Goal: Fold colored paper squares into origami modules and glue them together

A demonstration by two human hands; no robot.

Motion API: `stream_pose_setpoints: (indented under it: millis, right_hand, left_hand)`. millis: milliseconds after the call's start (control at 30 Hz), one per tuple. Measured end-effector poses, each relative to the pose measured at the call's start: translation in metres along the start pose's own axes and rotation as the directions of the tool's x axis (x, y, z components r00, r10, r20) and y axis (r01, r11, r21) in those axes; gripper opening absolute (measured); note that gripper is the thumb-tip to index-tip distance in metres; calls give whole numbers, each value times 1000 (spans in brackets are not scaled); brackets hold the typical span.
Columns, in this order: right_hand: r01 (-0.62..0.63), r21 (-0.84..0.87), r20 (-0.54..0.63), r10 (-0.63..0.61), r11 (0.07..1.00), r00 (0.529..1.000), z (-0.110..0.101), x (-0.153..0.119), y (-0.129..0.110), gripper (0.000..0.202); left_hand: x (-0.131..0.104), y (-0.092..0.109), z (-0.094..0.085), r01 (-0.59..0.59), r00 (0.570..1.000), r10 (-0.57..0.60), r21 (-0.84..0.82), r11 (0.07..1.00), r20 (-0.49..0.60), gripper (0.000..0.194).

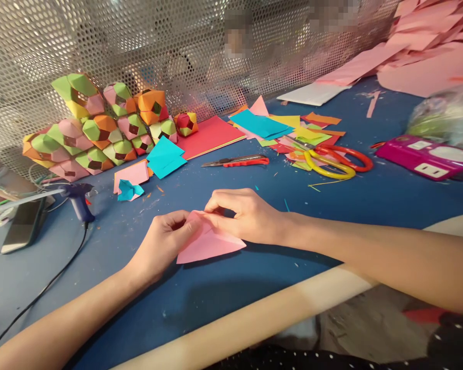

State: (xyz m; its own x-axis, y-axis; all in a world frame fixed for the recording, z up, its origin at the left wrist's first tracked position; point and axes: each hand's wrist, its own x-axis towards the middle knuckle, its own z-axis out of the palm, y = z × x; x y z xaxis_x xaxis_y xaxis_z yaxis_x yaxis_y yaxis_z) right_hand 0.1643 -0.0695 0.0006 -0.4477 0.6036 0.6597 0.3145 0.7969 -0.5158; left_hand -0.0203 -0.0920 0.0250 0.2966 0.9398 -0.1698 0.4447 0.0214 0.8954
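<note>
Between my hands, just above the blue tabletop, is a pink sheet of paper (pixel 212 244) with its wide edge toward me. My left hand (pixel 168 237) pinches its upper left side between thumb and fingers. At the top corner my right hand (pixel 245 216) closes on the same paper, thumb and fingertips together. Beyond them lie a blue square of paper (pixel 166 158), a small folded blue piece (pixel 129 190) on pink paper squares (pixel 133 172), and a red utility knife (pixel 247 161).
Several folded paper balls (pixel 100 128) are stacked against the perforated metal screen (pixel 170 41). A glue gun (pixel 79 198) with a black cord and a phone (pixel 23 226) are at left. Scissors (pixel 332 164) lie by coloured scraps (pixel 320 121); a magenta box (pixel 424 156) sits at right.
</note>
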Motion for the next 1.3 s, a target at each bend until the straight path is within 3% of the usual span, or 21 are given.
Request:
stream_pose_setpoints:
  millis: [200,400,467,667,900,1100,1200,1300]
  right_hand:
    - [179,-64,41,-177,982,983,1,-3,4,12]
    - [35,-20,5,-35,999,999,2,0,3,6]
    - [43,-2,18,-43,999,999,1,0,4,7]
    - [220,25,139,-221,975,965,-4,-2,13,16]
    - [365,-181,229,-321,913,919,-11,0,14,17]
    - [269,-56,191,-254,962,948,-9,0,9,14]
    - [150,34,162,-153,988,975,-7,0,8,11]
    - [45,5,136,-46,999,990,-4,1,8,6]
  left_hand:
    - [3,-6,1,43,998,-46,-77,996,-46,34]
    - [4,-5,0,10,1000,-13,-104,995,-27,28]
    - [5,-4,0,15,1000,-18,-139,990,-21,22]
    - [6,2,1,87,996,-86,-246,965,17,15]
    - [7,4,-2,135,990,-112,-367,921,82,11]
    - [6,4,-2,108,994,-91,-331,937,68,13]
    - [6,2,-2,39,998,-25,-286,957,54,14]
    - [7,-2,-2,-16,999,27,-237,971,41,17]
